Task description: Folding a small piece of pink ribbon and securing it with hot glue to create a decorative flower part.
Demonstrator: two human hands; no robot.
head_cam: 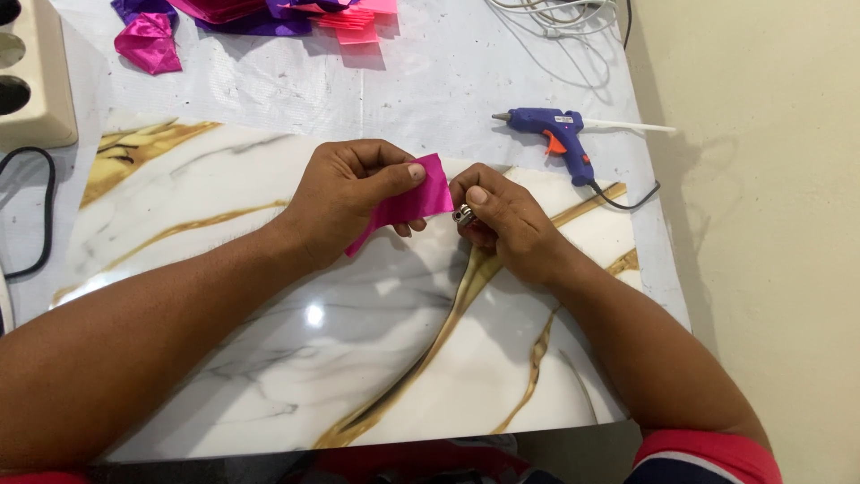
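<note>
My left hand (345,193) pinches a short strip of magenta ribbon (408,202) between thumb and fingers, holding it above the glossy marble-patterned board (269,358). My right hand (502,220) is closed around a small lighter (465,215), whose metal top sits right at the ribbon's right edge. Both hands hover over the middle of the board, nearly touching each other.
A blue glue gun (555,134) with an orange trigger and a white glue stick lies at the back right, its black cord trailing off. Cut pink and purple ribbon pieces (260,18) are piled at the back. A beige power strip (31,76) sits at the far left.
</note>
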